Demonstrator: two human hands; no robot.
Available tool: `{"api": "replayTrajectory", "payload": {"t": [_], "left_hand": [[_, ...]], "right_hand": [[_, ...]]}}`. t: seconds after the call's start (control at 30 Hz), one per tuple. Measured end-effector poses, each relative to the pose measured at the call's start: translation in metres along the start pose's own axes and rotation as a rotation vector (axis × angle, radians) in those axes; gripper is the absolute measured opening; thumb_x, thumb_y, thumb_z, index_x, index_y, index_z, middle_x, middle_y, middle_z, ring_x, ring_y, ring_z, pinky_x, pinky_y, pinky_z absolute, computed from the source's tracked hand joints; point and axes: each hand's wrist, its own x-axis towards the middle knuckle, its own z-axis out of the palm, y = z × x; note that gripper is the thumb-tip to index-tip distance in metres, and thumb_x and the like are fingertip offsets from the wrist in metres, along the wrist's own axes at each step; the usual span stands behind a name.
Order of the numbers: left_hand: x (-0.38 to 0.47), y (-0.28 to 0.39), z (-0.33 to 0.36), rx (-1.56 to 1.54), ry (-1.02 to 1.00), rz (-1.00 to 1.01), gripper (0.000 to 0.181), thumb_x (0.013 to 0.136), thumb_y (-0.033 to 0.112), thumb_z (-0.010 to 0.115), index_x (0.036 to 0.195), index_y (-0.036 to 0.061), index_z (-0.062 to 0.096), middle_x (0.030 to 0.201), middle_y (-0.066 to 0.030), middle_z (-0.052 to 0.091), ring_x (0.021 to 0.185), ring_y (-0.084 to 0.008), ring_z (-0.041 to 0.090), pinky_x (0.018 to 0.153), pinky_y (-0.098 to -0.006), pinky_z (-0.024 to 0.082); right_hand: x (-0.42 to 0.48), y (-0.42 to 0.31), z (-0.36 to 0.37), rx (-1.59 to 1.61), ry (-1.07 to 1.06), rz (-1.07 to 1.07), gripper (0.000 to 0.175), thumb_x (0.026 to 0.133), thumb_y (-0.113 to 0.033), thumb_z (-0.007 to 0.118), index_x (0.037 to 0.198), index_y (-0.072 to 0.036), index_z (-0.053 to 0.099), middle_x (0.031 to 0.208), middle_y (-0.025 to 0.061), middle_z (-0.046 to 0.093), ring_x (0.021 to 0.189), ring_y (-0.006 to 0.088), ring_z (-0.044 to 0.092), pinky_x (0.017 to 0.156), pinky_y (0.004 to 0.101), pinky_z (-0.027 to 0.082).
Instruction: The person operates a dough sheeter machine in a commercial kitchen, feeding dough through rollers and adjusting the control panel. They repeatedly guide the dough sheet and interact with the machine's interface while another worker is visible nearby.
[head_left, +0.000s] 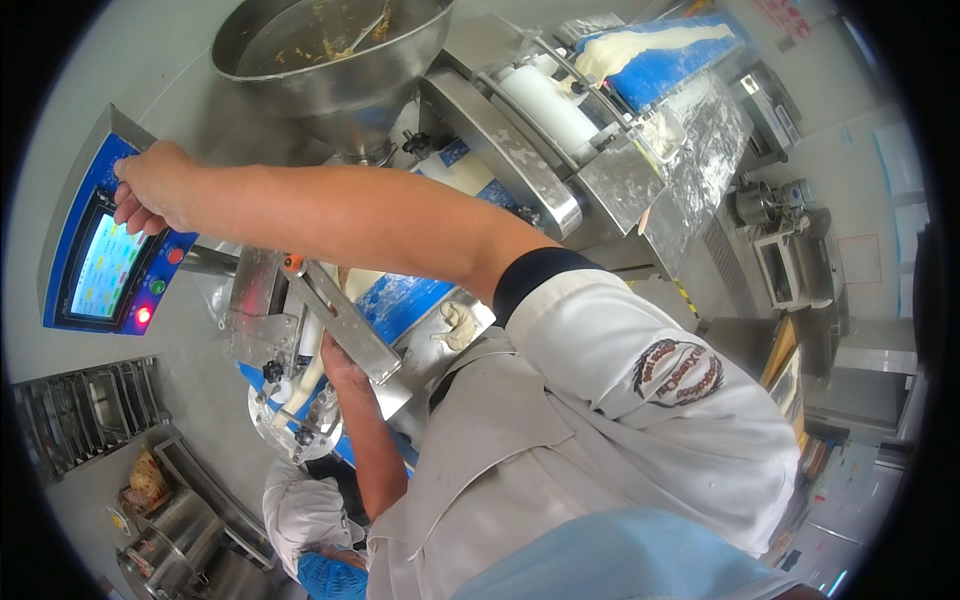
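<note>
My right hand (154, 191) reaches across to the upper part of a blue-framed control panel (169, 270), its fingers curled over the frame and the lit screen's upper corner. What lies under the fingertips is hidden. The screen (109, 266) glows beside red and green buttons. My left hand (341, 364) is low at the machine, partly hidden behind a slotted metal bar (349, 322), close to a strip of dough (304, 386) on a blue conveyor belt (405, 304). Whether it grips anything is hidden. A loose dough piece (456, 326) rests on a metal surface nearby.
A large steel hopper (337, 90) with filling remnants stands above. White rollers (551, 112) and a dough sheet (637, 49) on a blue belt are at upper right. Another person in a blue hair net (330, 574) is at lower left. Racks (90, 412) stand by the left wall.
</note>
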Motion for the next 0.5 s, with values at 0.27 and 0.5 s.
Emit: {"api": "replayTrajectory", "payload": {"t": [0.27, 0.5], "left_hand": [[-0.009, 0.001, 0.016, -0.037, 0.015, 0.005, 0.031, 0.104, 0.032, 0.056, 0.118, 0.0070, 0.068, 0.099, -0.0066, 0.072, 0.086, -0.0218, 0.070, 0.074, -0.0355, 0.058], [-0.005, 0.002, 0.012, 0.007, 0.008, -0.002, 0.031, 0.103, 0.031, 0.056, 0.118, 0.0063, 0.068, 0.099, -0.0075, 0.072, 0.087, -0.0227, 0.070, 0.074, -0.0360, 0.058]], "right_hand": [[-0.002, 0.004, 0.001, 0.077, -0.036, 0.008, 0.038, 0.105, -0.028, 0.047, 0.095, 0.005, 0.062, 0.079, 0.0183, 0.071, 0.054, 0.0239, 0.065, 0.042, 0.0341, 0.049], [-0.002, 0.008, 0.007, -0.022, 0.023, -0.050, 0.043, 0.105, -0.035, 0.049, 0.091, 0.003, 0.061, 0.069, 0.0171, 0.068, 0.048, 0.0255, 0.064, 0.038, 0.0370, 0.046]]}}
